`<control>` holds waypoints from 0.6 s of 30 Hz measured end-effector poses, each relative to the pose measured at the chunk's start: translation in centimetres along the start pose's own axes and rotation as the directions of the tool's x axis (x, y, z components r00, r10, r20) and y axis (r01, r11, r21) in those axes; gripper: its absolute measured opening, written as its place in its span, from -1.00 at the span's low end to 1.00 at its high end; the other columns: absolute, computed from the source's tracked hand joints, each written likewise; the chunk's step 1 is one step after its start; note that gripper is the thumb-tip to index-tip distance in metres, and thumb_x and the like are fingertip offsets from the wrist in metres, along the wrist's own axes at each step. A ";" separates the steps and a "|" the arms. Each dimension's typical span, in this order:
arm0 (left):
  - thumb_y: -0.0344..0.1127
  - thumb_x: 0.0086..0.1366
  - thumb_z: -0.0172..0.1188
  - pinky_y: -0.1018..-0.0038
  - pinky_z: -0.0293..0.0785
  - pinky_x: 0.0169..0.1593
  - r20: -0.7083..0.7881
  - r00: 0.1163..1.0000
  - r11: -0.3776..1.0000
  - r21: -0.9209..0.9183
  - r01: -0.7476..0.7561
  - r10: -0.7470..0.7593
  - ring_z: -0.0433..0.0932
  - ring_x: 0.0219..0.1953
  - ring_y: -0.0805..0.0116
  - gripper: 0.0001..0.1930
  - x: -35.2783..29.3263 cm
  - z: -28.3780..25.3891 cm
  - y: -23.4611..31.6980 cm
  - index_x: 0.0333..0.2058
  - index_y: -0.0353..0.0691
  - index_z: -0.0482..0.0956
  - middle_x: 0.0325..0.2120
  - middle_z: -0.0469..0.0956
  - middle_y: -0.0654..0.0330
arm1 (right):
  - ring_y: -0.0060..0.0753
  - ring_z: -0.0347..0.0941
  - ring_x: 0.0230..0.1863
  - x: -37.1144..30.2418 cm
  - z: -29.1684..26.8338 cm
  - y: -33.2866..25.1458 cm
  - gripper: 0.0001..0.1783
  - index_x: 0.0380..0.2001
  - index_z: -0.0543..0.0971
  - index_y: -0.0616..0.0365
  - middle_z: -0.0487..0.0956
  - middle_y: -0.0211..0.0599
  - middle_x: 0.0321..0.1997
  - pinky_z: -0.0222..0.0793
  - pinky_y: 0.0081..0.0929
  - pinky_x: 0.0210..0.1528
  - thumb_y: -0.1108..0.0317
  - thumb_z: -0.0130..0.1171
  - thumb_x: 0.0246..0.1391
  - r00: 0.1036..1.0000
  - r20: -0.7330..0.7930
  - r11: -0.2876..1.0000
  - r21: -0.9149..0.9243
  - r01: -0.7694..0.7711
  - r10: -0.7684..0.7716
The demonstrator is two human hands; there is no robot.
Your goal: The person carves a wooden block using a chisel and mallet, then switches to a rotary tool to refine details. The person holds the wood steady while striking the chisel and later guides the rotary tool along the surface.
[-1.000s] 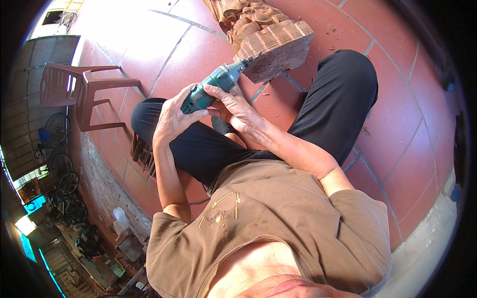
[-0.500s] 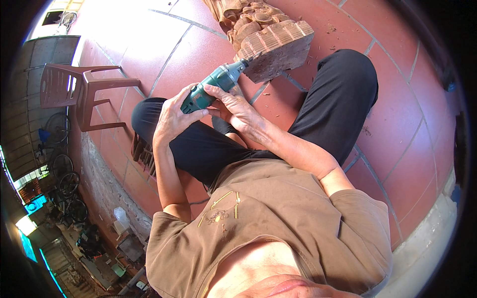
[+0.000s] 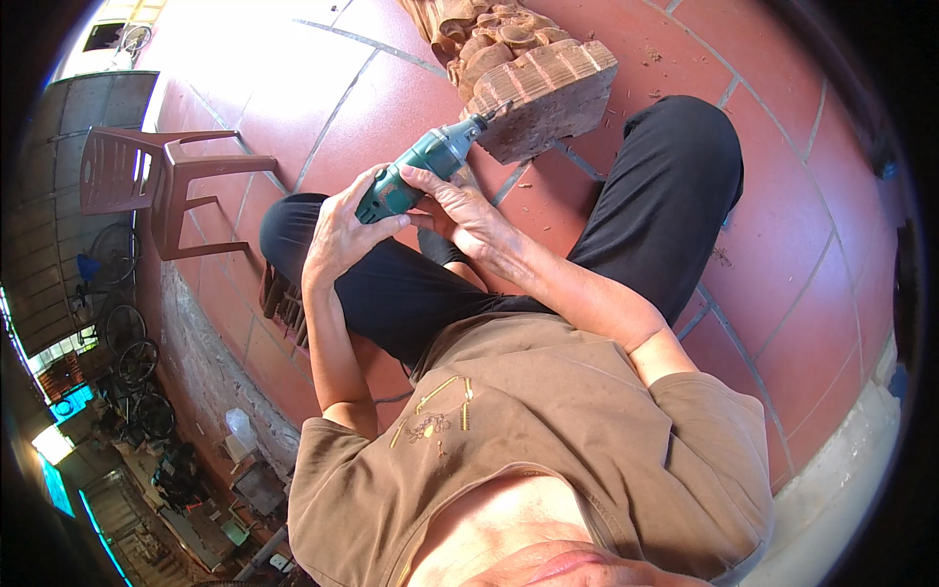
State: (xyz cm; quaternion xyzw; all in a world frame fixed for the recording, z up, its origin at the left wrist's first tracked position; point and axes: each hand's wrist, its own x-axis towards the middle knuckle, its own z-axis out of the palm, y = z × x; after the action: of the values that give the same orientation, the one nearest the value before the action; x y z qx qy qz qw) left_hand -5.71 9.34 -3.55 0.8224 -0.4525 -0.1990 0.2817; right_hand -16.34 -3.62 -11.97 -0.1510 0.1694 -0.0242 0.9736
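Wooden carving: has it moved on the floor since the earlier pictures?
No. Judged against the grout lines of the tiled floor, the wooden carving shows no visible shift in any direction.

Left hand (image 3: 338, 233) and right hand (image 3: 468, 217) holding green power tool (image 3: 439, 153), carved wood (image 3: 548, 103) on red tiles (image 3: 782, 210)
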 end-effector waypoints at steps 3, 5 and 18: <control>-0.21 0.02 0.48 0.35 0.54 -0.12 0.005 1.000 1.000 0.012 0.004 -0.004 0.65 -0.27 0.18 -0.35 0.0 -0.1 0.0 0.09 -0.23 0.46 -0.28 0.63 0.03 | -0.62 0.53 -0.11 0.0 0.0 0.1 -0.68 -0.13 0.56 -0.12 0.61 -0.57 -0.18 0.50 -0.43 -0.05 0.19 0.41 0.07 1.000 0.002 1.000 -0.005 0.003 -0.003; -0.21 0.02 0.48 0.35 0.54 -0.12 0.009 1.000 1.000 0.018 -0.007 0.007 0.65 -0.26 0.18 -0.34 0.0 -0.1 0.0 0.09 -0.23 0.46 -0.27 0.63 0.04 | -0.61 0.52 -0.10 -0.3 0.3 0.0 -0.67 -0.12 0.55 -0.12 0.61 -0.57 -0.18 0.50 -0.43 -0.06 0.18 0.41 0.07 1.000 0.004 1.000 -0.002 0.021 -0.021; -0.22 0.02 0.49 0.36 0.54 -0.10 0.013 1.000 1.000 -0.013 0.010 -0.010 0.65 -0.24 0.22 -0.33 0.1 -0.1 0.0 0.11 -0.22 0.45 -0.27 0.63 0.04 | -0.63 0.53 -0.15 0.3 -0.1 0.1 -0.72 -0.16 0.56 -0.13 0.62 -0.59 -0.22 0.47 -0.44 -0.07 0.19 0.41 0.07 1.000 0.004 1.000 0.002 -0.009 0.009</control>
State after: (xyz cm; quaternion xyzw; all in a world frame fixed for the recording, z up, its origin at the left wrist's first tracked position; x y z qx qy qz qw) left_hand -5.60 9.34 -3.51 0.8215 -0.4489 -0.2085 0.2831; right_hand -16.14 -3.59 -12.21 -0.1492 0.1681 -0.0198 0.9742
